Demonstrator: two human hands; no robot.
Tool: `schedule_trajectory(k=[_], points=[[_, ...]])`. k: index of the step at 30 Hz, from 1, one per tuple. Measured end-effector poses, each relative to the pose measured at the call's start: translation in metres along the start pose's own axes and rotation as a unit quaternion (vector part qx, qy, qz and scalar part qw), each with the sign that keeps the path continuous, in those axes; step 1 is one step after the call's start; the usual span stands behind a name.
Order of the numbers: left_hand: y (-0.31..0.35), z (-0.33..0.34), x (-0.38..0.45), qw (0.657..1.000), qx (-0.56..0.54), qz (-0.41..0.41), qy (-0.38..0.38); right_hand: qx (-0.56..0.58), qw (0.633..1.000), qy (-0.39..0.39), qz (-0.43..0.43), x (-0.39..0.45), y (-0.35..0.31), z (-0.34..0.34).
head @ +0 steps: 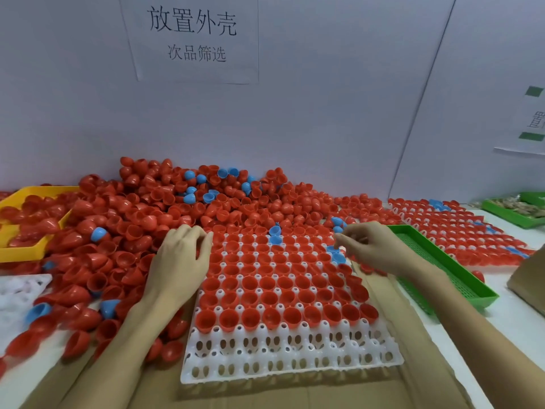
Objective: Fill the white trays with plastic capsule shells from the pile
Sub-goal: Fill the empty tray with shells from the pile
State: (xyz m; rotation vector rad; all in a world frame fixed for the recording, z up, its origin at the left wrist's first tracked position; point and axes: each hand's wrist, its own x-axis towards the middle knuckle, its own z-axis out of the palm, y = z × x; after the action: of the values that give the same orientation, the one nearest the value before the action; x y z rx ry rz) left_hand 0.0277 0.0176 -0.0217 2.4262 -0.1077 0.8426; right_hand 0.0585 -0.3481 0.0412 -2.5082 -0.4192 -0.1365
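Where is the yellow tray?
In the head view, the yellow tray sits far left, half buried by the red shell pile, left of the left hand.

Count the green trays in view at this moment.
2. One long green tray lies right of the white tray, past the right hand. Another green tray, holding brownish items, sits far right; more may be off-frame.

Red and blue shells (165, 208), white tray (292, 361), green (442, 267) and yellow baskets (17, 231).
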Motion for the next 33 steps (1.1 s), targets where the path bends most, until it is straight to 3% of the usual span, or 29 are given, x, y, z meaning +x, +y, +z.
schedule_trajectory(k=[7,12,15,19,22,24,26,31,33], points=[[0.000,-0.005,0.001,0.990,0.108,0.080,0.032,-0.107,0.993,0.014,-0.050,0.116,-0.035,0.067],[0.000,-0.009,0.003,0.985,0.134,0.097,0.039,-0.284,0.953,-0.066,-0.083,0.159,-0.043,0.092],[0.001,-0.010,0.004,0.984,0.137,0.101,0.041,-0.293,0.952,-0.050,-0.077,0.167,-0.037,0.099],[0.001,-0.011,0.004,0.986,0.124,0.095,0.050,-0.168,0.984,0.047,-0.044,0.160,-0.033,0.084],[0.003,-0.012,0.003,0.989,0.104,0.085,0.055,0.005,0.995,0.097,-0.013,0.141,-0.035,0.066],[0.008,-0.013,0.002,0.992,0.073,0.089,0.046,0.209,0.976,0.063,-0.001,0.120,-0.044,0.058],[0.015,-0.013,0.000,0.994,0.031,0.103,0.035,0.362,0.932,-0.007,0.005,0.094,-0.052,0.053],[0.041,-0.008,-0.007,0.975,-0.180,0.123,-0.043,0.486,0.854,-0.188,0.001,0.034,-0.061,0.065],[0.050,-0.004,-0.013,0.964,-0.218,0.135,-0.073,0.506,0.834,-0.219,-0.006,0.016,-0.064,0.075]])
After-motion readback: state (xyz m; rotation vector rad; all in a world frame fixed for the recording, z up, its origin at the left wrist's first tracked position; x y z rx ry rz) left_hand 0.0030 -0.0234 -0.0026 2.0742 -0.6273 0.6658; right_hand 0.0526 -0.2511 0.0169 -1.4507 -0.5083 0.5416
